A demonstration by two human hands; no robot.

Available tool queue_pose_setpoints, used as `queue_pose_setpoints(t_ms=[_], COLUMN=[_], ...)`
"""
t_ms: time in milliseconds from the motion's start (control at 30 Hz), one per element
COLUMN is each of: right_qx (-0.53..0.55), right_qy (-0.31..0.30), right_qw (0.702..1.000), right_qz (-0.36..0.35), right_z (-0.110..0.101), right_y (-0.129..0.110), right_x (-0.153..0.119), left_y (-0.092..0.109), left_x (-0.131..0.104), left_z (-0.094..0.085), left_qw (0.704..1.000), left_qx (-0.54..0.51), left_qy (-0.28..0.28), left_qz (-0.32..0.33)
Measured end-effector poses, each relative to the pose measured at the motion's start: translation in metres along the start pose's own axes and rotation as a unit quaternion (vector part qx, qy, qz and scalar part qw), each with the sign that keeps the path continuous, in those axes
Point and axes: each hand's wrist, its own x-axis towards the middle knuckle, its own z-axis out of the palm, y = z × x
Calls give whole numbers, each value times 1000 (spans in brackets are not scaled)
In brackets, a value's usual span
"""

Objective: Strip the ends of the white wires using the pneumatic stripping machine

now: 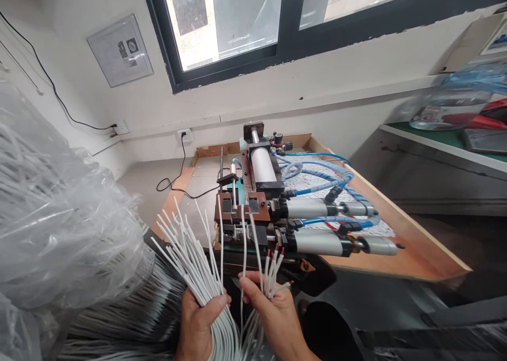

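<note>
My left hand [202, 321] is wrapped round a thick bundle of white cables [198, 271], whose plain ends fan out up and to the left. Close by on the right, my right hand [271, 311] is closed on a smaller group of white cables [270, 276], several with red tips. Two longer cables rise from between its thumb and fingers toward the machine. Beyond both hands stands a pneumatic machine [257, 202] with metal cylinders and blue hoses.
Plastic-wrapped cables [67, 218] bulge on the left, with more loose cables [127, 313] below. A wooden-edged tray [428, 250] with white scraps surrounds the machine. At the right, a green-topped shelf [443, 139] holds a clear bottle. A black cord [183, 160] hangs from a socket.
</note>
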Motion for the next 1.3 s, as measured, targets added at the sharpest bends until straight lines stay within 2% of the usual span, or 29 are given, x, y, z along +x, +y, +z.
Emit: queue_pose_setpoints(t_ms=[67, 200, 500, 667, 800, 900, 967, 1067, 1133, 1200, 1267, 1300], right_qx=[11, 24, 32, 7, -57, -177, -315, -402, -413, -376, -241, -167], right_qy=[13, 2, -16, -36, -30, -35, -56, -36, -7, -7, -80, -120], right_qw=[1000, 998, 997, 997, 998, 981, 946, 915, 911, 925, 960, 973], right_qz=[17, 50, 75, 62, -11, -69, -42, 2, -10, -61, -119, -101], right_z=[-3, -6, -6, -6, -9, -19, -28, -40, -40, -32, -18, -10], right_y=[3, 8, 5, 7, 12, 35, 59, 81, 74, 48, 15, 0], right_x=[1, 2, 6, 9, 14, 19, 22, 25, 26, 27, 28, 29], left_y=[1, 0, 1, 4, 4, 3, 2, -1, -3, -4, -5, -5], left_x=[1, 1, 3, 0, -1, -2, -2, -4, -5, -6, -8, -8], left_z=[-1, -3, -1, 0, -3, -3, -3, -3, -2, -1, 1, 2], left_qw=[1000, 999, 1000, 1000, 1000, 1000, 1000, 999, 997, 996, 996, 996], left_qx=[-2, -12, -8, 0, -4, -2, 2, -9, -18, -16, -11, -6], left_qy=[4, 12, 0, 0, 8, 10, 12, 37, 62, 73, 72, 70], left_qz=[-7, -29, -19, -14, -15, -11, -12, -20, -34, -45, -50, -51])
